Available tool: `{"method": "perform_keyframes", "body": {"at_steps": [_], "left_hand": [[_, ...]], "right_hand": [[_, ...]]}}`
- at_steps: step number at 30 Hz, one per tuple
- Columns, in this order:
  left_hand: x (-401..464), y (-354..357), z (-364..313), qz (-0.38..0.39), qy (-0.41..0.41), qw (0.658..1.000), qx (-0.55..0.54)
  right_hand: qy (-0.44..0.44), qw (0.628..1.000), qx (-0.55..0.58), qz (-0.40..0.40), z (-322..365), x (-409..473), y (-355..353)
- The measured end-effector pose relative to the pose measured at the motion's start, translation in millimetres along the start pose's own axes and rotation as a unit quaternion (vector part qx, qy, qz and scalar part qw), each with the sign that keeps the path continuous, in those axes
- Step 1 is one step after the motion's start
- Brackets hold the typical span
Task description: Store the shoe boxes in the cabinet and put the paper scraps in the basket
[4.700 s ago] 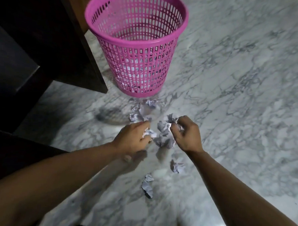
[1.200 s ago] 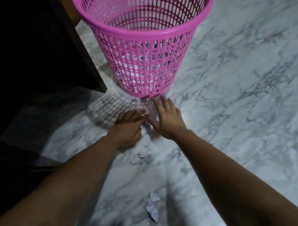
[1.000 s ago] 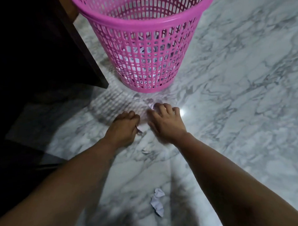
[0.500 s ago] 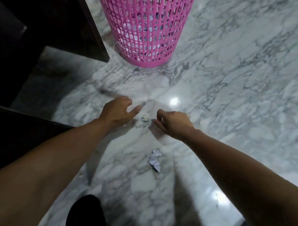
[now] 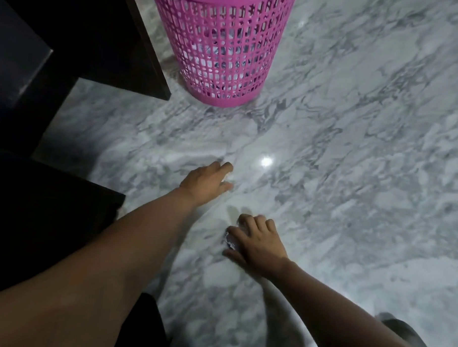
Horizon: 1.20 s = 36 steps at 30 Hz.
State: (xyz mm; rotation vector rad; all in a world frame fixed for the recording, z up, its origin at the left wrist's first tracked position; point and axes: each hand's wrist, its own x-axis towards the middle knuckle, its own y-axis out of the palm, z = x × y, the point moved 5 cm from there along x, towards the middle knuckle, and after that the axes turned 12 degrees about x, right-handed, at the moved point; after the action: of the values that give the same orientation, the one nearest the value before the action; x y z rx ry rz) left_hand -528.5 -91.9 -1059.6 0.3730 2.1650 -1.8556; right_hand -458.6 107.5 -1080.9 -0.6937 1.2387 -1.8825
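Fingers of the right hand (image 5: 259, 243) are curled down over a crumpled paper scrap (image 5: 230, 242) that lies on the floor; the scrap's pale, bluish edge shows at the thumb side, between thumb and forefinger, so the hand grips it against the marble. The left hand (image 5: 205, 182) reaches further forward, low over the floor, with forefinger and thumb bent toward each other around a small whitish bit; motion blur hides whether that bit is paper in a pinch or only a pale patch of the stone, so I cannot tell whether this hand holds anything.

Ahead of both hands, well apart from them, stands the pink plastic basket (image 5: 222, 49), upright, its lattice wall showing crumpled paper heaped inside at the bottom. Just to its left rises the dark wooden cabinet (image 5: 92, 36), whose lower corner comes down near the basket's base. Another dark block of furniture sits at the left edge, beside the left forearm.

Everything rests on a polished marble floor (image 5: 354, 152), white with grey veins, which carries a small bright glint of a lamp just beyond the left hand. The room is dim.
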Motion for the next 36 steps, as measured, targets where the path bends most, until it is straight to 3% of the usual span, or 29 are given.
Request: {"method": "perform_keyframes", "body": {"at_steps": [5, 10, 14, 17, 20, 23, 26, 29, 31, 32, 34, 35, 36], "left_hand": [[1.3, -11.2, -2.3, -0.001, 0.026, 0.998, 0.049], [0.5, -23.9, -2.3, 0.010, 0.001, 1.000, 0.015], [6.3, -55.4, 1.7, -0.082, 0.005, 0.995, -0.053], [13.0, -101.3, 6.0, -0.178, 0.034, 0.977, -0.113], [16.1, -169.6, 5.4, -0.318, 0.025, 0.938, -0.134], [10.7, -258.8, 2.7, -0.459, 0.028, 0.869, -0.183], [10.0, -347.4, 10.8, -0.568, 0.033, 0.795, -0.209], [25.5, -408.3, 24.0, -0.634, 0.009, 0.753, -0.179], [56.5, -425.0, 32.8, -0.606, -0.010, 0.782, -0.147], [80.0, -425.1, 40.5, -0.545, -0.049, 0.829, -0.117], [125.7, -404.3, 59.8, -0.325, -0.165, 0.930, -0.042], [134.0, -396.1, 64.0, -0.225, -0.200, 0.954, -0.009], [131.9, -394.5, 62.3, -0.184, -0.215, 0.959, -0.005]], "right_hand": [[-0.074, 0.996, 0.032, -0.034, -9.0, 29.4, -5.8], [-0.059, 0.996, 0.065, 0.025, -34.6, 62.9, -13.3], [0.064, 0.994, 0.089, 0.020, -73.6, 90.3, -50.3], [0.106, 0.981, 0.141, -0.082, -85.1, 127.2, -112.0], [0.038, 0.951, 0.197, -0.236, -62.5, 169.1, -193.8], [-0.036, 0.896, 0.256, -0.361, -30.6, 201.7, -281.2], [-0.094, 0.840, 0.299, -0.442, -9.6, 234.3, -356.7], [-0.079, 0.825, 0.278, -0.486, -16.5, 274.7, -402.6], [-0.042, 0.863, 0.252, -0.435, -28.6, 309.0, -414.5], [-0.012, 0.903, 0.219, -0.370, -33.9, 325.9, -414.2], [0.077, 0.978, 0.106, -0.160, -40.2, 353.3, -397.8], [0.111, 0.990, 0.061, -0.056, -41.1, 358.7, -392.4], [0.121, 0.989, 0.074, -0.034, -40.5, 358.9, -391.5]]}}
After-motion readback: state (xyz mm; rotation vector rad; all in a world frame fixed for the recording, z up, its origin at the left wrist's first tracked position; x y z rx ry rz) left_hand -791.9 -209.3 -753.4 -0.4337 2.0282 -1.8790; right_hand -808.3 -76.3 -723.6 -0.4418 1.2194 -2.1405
